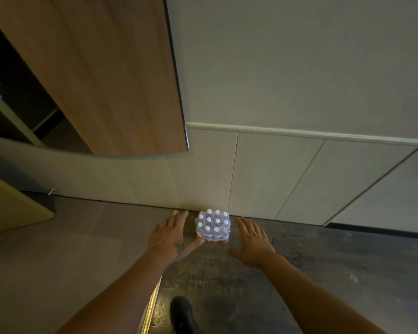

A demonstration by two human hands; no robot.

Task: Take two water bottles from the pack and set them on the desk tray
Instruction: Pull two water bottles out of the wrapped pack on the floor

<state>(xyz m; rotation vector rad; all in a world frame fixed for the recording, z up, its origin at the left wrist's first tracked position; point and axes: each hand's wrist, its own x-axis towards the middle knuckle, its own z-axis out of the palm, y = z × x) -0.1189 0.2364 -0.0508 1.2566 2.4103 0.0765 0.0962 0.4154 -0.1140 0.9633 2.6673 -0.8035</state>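
Note:
A shrink-wrapped pack of water bottles [212,226] with white caps and red labels stands on the dark floor against the white wall panels. My left hand [171,237] hovers just left of the pack, fingers spread, thumb near its lower left corner. On the pack's right side my right hand [252,239] is held flat with fingers apart, a small gap from the wrap. Neither hand holds anything. No desk tray is in view.
A wooden door [111,75] stands open at the upper left, with a dark room behind it. White wall panels [275,177] run behind the pack. A metal floor strip [152,307] divides grey tile from dark flooring. My dark shoe [181,314] is below.

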